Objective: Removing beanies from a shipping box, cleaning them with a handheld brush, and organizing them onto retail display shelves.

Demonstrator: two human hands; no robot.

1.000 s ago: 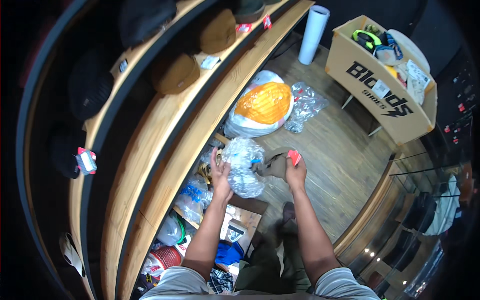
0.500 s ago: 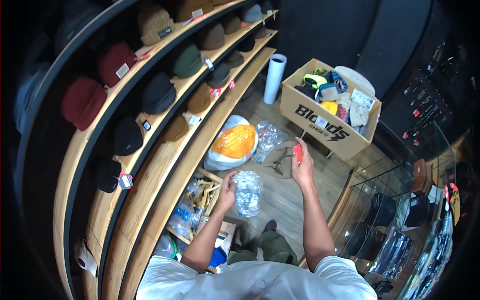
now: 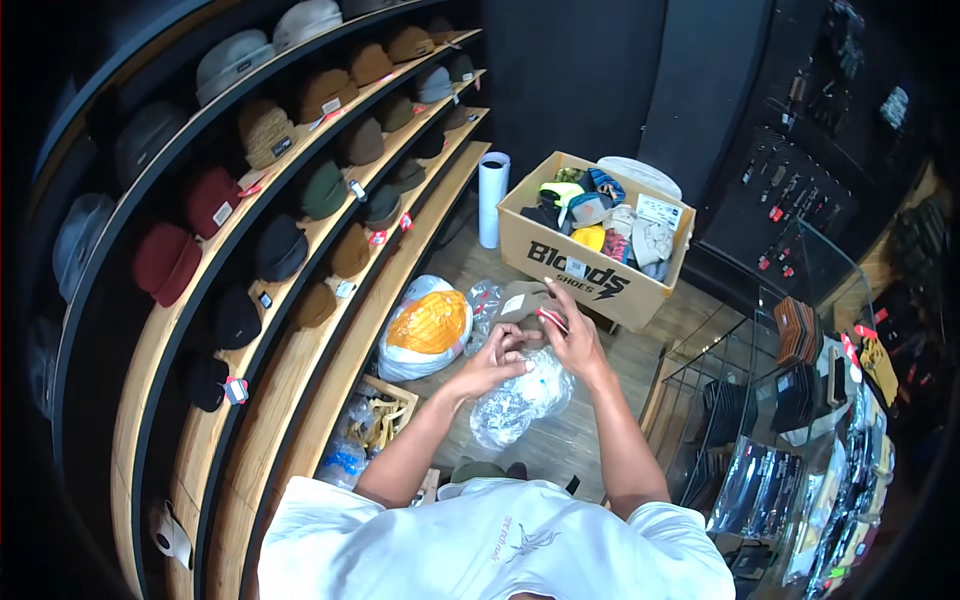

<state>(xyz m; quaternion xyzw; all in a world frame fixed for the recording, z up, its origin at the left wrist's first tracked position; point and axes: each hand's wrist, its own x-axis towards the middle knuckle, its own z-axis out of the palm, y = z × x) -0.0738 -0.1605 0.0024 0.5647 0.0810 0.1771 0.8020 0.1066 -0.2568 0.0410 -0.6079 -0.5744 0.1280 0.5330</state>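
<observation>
My right hand [image 3: 578,345] holds a brown-grey knit beanie [image 3: 518,303] in front of me. A red and white tag [image 3: 551,319] shows at its fingers. My left hand [image 3: 490,365] is close beside it, thumb and fingers bent in on a crumpled clear plastic bag [image 3: 520,400]. The bag hangs below both hands, spread wide, and part of the beanie lies behind my fingers. Whether the left fingertips also touch the beanie cannot be made out.
Curved wooden shelves [image 3: 285,400] with rows of beanies rise on my left. A white bag with orange contents [image 3: 430,322] sits on the floor beside them. Ahead stand a cardboard box [image 3: 590,270] of mixed clothing and a white roll [image 3: 493,200]. A glass display case [image 3: 720,345] is at right.
My hands have come together, bringing the beanie and plastic bag close. The bag has spread out wider. My view has shifted, showing more of the upper shelves.
</observation>
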